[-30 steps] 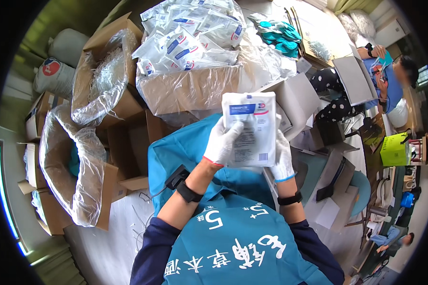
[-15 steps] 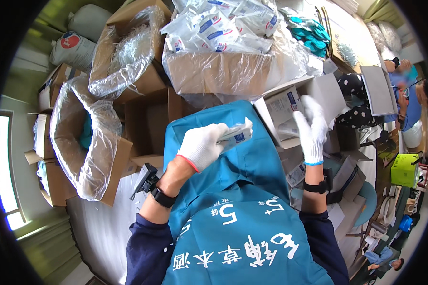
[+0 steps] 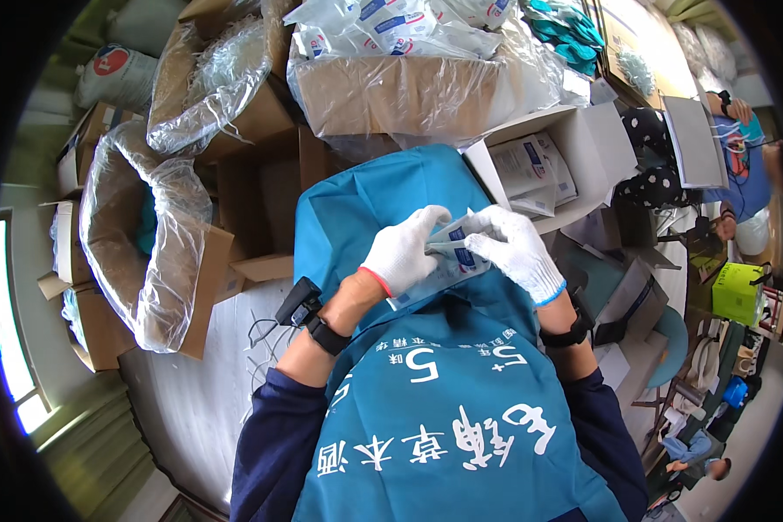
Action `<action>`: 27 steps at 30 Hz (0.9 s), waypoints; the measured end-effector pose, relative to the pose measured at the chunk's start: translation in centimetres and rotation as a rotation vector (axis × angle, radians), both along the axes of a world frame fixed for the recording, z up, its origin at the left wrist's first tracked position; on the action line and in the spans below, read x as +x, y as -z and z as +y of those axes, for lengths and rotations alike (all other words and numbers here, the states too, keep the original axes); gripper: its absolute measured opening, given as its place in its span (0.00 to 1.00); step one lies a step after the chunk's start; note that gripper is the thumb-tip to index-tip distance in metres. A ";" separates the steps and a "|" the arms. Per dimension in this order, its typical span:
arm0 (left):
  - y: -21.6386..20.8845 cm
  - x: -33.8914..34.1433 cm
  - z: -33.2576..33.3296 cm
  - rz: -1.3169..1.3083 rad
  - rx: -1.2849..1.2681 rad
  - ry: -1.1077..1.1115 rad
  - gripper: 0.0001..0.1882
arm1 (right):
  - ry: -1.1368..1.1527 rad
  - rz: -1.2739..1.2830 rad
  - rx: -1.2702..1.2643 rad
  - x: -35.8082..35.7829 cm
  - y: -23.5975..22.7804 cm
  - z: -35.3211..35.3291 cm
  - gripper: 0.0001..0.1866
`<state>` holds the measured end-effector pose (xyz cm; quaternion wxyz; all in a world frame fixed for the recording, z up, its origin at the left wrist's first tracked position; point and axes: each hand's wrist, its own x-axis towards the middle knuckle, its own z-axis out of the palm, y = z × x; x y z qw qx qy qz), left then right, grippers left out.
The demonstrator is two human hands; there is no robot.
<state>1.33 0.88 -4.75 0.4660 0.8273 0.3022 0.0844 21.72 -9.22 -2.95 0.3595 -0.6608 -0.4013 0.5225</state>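
Note:
Both of my hands wear white knit gloves and meet above my teal apron (image 3: 357, 217). My left hand (image 3: 406, 252) is closed on the left side of some flat clear-and-white plastic packets (image 3: 449, 275), which seem to be more than one. At their upper right edge, my right hand (image 3: 515, 250) pinches with its fingertips, partly hiding that edge. Just beyond my right hand stands an open white carton (image 3: 602, 161) with similar packets (image 3: 531, 170) lying in it.
Straight ahead, a plastic-lined cardboard box (image 3: 400, 96) brims with packets. Teal gloves (image 3: 565, 39) lie beside it. On the left are an open brown box (image 3: 261, 196) and a plastic-lined box (image 3: 178, 261). A co-worker in blue (image 3: 748, 165) is at the far right.
My right hand has come away from the white carton and moved left to the packets. The packets are now between both hands, lower and nearer. The whole view has shifted slightly.

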 end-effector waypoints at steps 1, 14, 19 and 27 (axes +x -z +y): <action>0.2 0.0 -0.1 -0.028 0.015 0.011 0.28 | -0.037 -0.049 -0.052 0.3 0.1 0.1 0.10; 1.9 -0.2 0.3 -0.192 0.024 0.066 0.15 | 0.052 -0.459 0.609 -2.2 1.7 0.1 0.09; 2.8 -0.1 1.4 -0.030 -0.057 0.315 0.13 | 0.046 -0.325 0.514 -2.7 1.5 -0.6 0.04; 0.1 0.8 -0.5 0.233 0.188 0.252 0.12 | 0.057 -0.457 0.443 -3.7 0.0 0.6 0.05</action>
